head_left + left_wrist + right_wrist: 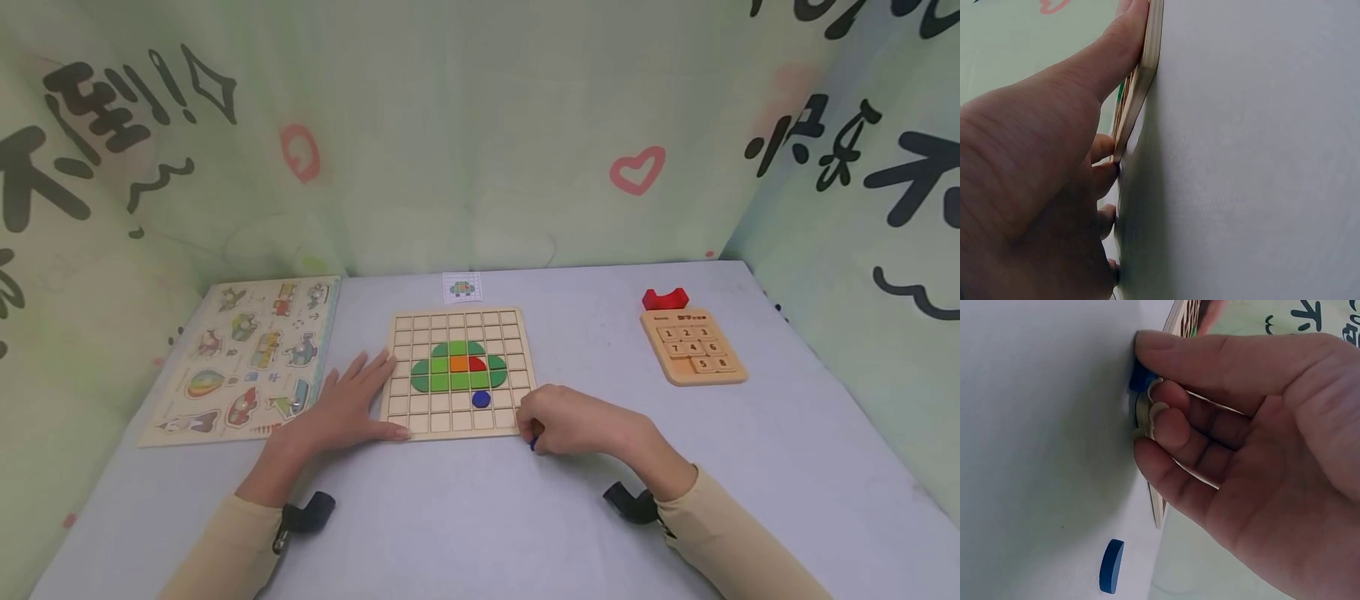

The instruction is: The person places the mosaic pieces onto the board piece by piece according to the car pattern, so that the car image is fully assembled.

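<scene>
A wooden grid board (450,423) lies flat on the table, with green, orange and red pieces (459,364) set in its cells. Lower down on it sits a round blue shape (481,399). My left hand (348,406) is spread along the board's left edge, fingers straight, thumb at the near left corner. At the near right corner, my right hand (573,419) pinches a small blue block (1141,376) between thumb and fingers, close over the table. Another blue piece, with one curved side (1111,567), lies on the table beside that hand in the right wrist view.
A small picture card (461,287) lies behind the board. To the left is a large illustrated puzzle board (176,400). A wooden number puzzle (697,373) with a red notched piece (665,299) behind it is at the right. Printed curtains enclose the table's back and sides.
</scene>
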Tool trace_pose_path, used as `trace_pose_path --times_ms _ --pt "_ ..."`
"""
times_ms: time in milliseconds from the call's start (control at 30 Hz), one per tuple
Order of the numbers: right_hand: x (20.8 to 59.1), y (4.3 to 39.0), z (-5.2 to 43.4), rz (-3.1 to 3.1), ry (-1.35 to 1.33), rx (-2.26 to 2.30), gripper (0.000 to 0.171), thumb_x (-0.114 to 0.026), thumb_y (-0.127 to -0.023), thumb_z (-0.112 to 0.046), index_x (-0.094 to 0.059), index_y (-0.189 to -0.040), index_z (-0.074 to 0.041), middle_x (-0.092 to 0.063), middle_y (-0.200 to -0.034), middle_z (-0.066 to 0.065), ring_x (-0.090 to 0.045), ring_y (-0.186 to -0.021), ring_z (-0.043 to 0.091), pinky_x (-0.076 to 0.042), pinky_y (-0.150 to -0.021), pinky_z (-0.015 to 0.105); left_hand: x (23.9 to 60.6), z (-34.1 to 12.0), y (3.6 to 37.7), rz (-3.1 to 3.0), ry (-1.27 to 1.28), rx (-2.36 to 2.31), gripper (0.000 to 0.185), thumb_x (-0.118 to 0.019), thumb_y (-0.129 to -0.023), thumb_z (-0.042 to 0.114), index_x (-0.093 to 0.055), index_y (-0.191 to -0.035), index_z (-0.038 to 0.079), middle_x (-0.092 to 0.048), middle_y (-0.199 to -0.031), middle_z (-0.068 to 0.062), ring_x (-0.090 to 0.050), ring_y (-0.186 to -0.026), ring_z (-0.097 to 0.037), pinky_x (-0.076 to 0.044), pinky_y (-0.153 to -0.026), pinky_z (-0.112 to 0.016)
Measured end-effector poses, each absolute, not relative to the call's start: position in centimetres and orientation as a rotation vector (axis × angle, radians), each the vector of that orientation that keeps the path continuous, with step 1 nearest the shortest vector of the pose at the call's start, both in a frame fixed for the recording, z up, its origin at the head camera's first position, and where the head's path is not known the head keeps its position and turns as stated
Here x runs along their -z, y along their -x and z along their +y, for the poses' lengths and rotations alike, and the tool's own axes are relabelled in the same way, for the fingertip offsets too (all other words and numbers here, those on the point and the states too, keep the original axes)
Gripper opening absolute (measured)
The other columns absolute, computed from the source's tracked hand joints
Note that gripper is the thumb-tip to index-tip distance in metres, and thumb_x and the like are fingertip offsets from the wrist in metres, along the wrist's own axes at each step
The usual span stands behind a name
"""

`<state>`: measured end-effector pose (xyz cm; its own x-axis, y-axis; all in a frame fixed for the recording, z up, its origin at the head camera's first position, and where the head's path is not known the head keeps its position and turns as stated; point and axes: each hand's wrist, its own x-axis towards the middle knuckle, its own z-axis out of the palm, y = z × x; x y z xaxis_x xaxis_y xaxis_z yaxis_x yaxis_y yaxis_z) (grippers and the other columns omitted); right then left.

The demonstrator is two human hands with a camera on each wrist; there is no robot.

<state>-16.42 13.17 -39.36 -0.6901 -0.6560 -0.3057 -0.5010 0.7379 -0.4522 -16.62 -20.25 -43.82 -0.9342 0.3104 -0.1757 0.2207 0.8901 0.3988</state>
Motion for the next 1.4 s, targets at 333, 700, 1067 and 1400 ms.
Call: trace_pose_path --times_ms 333,700,1067,1400 --pt "39.39 16.4 13.03 2.502 0.897 0.433 0.024 -0.065 -0.08 0.002 -0.066 -0.072 -0.02 -0.052 -0.065 -0.009 -0.049 -0.07 0.009 -0.04 -0.061 0.024 44.03 -20.26 16.61 2.824 -0.398 -0.557 0.12 -0.072 -0.07 0.074 -0.018 -0.16 0.015 -0.013 -0.169 -0.006 -0.003 -0.156 -0.039 -0.003 -0.119 -0.071" --pt "39.4 16.48 13.21 2.514 0.911 0.471 0.022 -0.062 -0.079 0.0 -0.058 -0.071 -0.02 -0.045 -0.064 -0.01 -0.044 -0.066 0.007 -0.035 -0.057 0.021 44.0 -20.2 16.58 2.823 -0.4 -0.565 0.12 -0.072 -0.07 0.074 -0.019 -0.16 0.015 -0.013 -0.169 -0.007 -0.004 -0.156 -0.04 -0.003 -0.119 -0.071" --pt "39.23 16.64 13.23 2.5 0.921 0.466 0.023 -0.063 -0.082 0.0 -0.057 -0.072 -0.02 -0.045 -0.066 -0.01 -0.045 -0.068 0.008 -0.036 -0.06 0.023 44.03 -20.15 16.71 2.826 -0.403 -0.564 0.121 -0.072 -0.069 0.074 -0.019 -0.16 0.015 -0.013 -0.169 -0.008 -0.004 -0.155 -0.04 -0.004 -0.119 -0.072" --pt "39.34 16.9 13.35 2.466 0.933 0.495 0.025 -0.064 -0.085 -0.002 -0.054 -0.069 -0.019 -0.041 -0.064 -0.011 -0.043 -0.067 0.006 -0.034 -0.059 0.021 43.95 -20.25 16.64 2.827 -0.411 -0.56 0.121 -0.073 -0.069 0.074 -0.02 -0.16 0.013 -0.014 -0.168 -0.009 -0.005 -0.155 -0.041 -0.005 -0.118 -0.072"
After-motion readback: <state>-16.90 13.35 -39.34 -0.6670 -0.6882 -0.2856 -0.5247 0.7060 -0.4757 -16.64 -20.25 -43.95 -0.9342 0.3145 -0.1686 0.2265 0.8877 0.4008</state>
